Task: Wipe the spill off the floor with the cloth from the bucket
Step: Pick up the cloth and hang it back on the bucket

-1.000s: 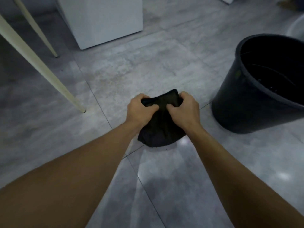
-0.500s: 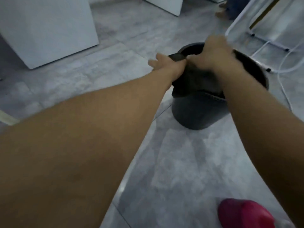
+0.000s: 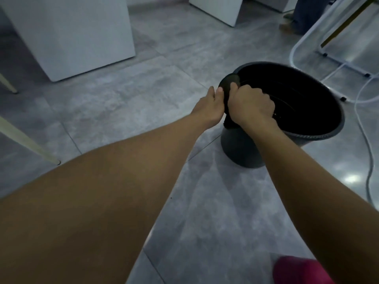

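Note:
A black bucket (image 3: 336,119) stands on the grey tiled floor (image 3: 143,95) at centre right, its inside dark. A dark cloth (image 3: 229,82) is bunched at the bucket's near-left rim, partly hidden between my hands. My right hand (image 3: 250,105) is closed around the cloth over the rim. My left hand (image 3: 211,105) grips the same cloth from the left, just outside the bucket. I see no clear spill on the floor in this view.
White cabinets (image 3: 67,35) stand at the back left and back centre. A white tube frame and hose (image 3: 367,83) lie right of the bucket. Cream table legs (image 3: 26,140) slant at left. A pink shoe (image 3: 297,271) shows at the bottom right. A person's legs (image 3: 301,15) stand far back.
Both hands carried the cloth from over the floor to the bucket's left rim and now hold it bunched tighter there. The view shifted right, bringing the bucket to centre.

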Available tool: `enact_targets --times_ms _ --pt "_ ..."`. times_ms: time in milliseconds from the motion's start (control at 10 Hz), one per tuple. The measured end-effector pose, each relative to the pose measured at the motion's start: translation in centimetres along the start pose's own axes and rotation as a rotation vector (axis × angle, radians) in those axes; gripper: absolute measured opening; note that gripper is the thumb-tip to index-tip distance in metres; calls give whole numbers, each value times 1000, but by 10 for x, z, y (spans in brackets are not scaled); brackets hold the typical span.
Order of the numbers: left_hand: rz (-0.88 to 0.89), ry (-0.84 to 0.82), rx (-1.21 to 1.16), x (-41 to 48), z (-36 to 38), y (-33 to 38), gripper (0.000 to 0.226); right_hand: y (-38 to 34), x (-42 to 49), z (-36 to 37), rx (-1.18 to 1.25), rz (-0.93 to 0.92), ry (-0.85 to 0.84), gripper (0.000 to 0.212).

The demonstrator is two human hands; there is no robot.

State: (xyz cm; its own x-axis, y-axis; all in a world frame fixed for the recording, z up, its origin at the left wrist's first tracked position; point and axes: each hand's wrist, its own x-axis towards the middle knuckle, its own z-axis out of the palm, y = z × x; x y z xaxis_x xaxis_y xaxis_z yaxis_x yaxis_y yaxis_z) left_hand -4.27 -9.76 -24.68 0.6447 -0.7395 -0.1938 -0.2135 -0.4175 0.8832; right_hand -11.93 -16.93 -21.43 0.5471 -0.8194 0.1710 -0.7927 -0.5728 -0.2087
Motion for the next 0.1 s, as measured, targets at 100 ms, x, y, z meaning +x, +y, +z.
enact_targets --times_ms 100 --pt "-6 83 109 -7 -24 -3 60 -20 1 -6 -61 -43 26 43"
